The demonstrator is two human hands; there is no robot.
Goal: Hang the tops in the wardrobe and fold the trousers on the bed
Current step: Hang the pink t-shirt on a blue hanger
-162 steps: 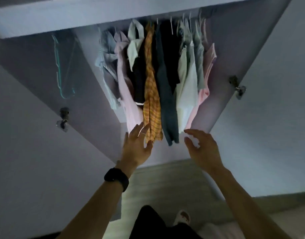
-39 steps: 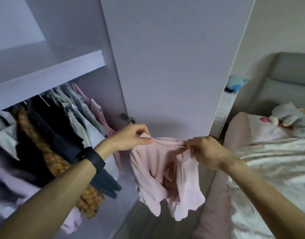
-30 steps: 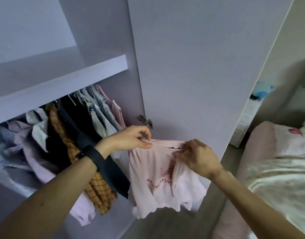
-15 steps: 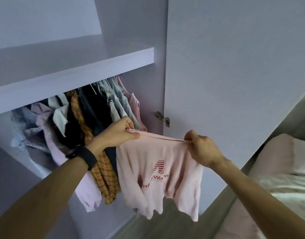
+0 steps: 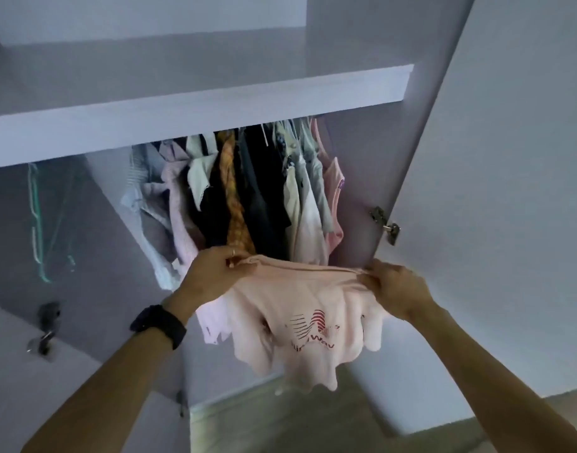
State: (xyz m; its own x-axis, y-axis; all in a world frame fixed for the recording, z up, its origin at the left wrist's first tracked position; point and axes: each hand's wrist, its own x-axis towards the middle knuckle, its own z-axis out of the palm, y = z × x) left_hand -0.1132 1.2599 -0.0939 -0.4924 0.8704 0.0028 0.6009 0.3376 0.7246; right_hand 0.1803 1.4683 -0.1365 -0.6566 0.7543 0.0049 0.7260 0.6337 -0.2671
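A pale pink top point(image 5: 293, 325) with a red print hangs stretched between my two hands, in front of the open wardrobe point(image 5: 195, 106). My left hand point(image 5: 215, 273), with a black watch on its wrist, pinches the top's left upper edge. My right hand point(image 5: 391, 289) grips the right upper edge. Just behind the top, several tops point(image 5: 247, 191) hang on hangers in a row under the wardrobe shelf. No hanger shows in the pink top. The bed and the trousers are out of view.
The right wardrobe door point(image 5: 509, 158) stands open beside my right hand, with a metal hinge point(image 5: 386, 223) on its inner edge. The left door point(image 5: 35, 240) also stands open, with a hinge point(image 5: 47, 325). Wooden floor point(image 5: 280, 423) lies below.
I have turned from the bed side to face the wardrobe squarely. Both hands have carried the pink top in front of the hanging clothes, keeping their hold on its upper edge.
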